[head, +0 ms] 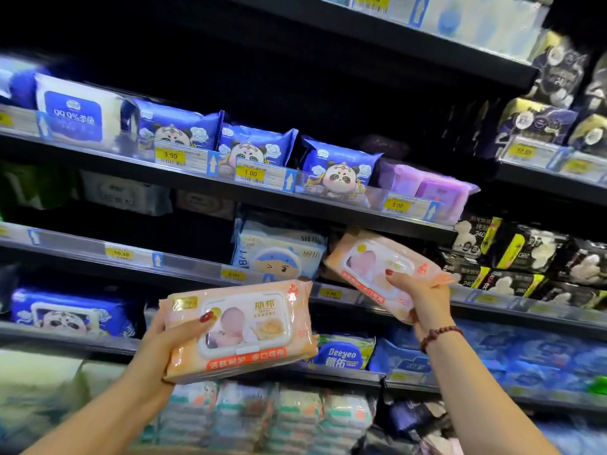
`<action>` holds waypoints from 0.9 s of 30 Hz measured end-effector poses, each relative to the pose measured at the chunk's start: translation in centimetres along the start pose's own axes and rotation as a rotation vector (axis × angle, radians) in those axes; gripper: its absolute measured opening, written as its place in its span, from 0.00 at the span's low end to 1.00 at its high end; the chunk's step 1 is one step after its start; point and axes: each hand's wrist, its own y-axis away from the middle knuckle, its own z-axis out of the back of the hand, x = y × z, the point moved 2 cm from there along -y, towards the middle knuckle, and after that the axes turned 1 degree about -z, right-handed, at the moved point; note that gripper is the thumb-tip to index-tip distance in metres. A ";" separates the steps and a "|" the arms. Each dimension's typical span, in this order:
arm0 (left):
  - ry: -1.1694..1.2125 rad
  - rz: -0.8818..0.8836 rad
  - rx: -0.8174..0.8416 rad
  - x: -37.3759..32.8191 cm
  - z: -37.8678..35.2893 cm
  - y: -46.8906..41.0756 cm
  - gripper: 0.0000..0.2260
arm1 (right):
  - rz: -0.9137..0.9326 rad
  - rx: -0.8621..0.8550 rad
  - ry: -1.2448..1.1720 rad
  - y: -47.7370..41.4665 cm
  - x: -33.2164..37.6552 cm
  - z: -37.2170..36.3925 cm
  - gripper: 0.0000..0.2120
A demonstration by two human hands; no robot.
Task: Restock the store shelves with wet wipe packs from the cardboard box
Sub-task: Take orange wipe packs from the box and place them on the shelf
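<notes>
My left hand (164, 336) grips a peach wet wipe pack (243, 330) by its left end, thumb on the front, holding it in front of the lower shelves. My right hand (423, 297) grips a second peach wet wipe pack (377, 267), tilted, its upper end close to the shelf (184, 267) that carries a white and blue baby wipe pack (279, 251). The cardboard box is out of view.
Dark store shelves fill the view. Blue panda packs (335, 169) and purple packs (427, 188) sit on the shelf above. Black packs (525, 257) are stacked at the right. A Deeyen pack (345, 353) and more blue packs lie lower down, with stacked wipes at the bottom.
</notes>
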 end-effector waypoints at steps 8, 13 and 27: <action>-0.037 0.032 -0.006 1.2 0.6 -0.9 0.33 | 0.153 0.106 0.298 -4.9 -0.2 0.3 0.24; -0.035 0.057 -0.002 1.5 1.2 -1.7 0.32 | 0.213 0.043 0.608 -7.5 0.1 -0.3 0.21; -0.048 0.025 -0.016 3.3 1.8 -4.1 0.24 | 0.200 -0.144 1.319 -9.3 -1.4 -1.9 0.22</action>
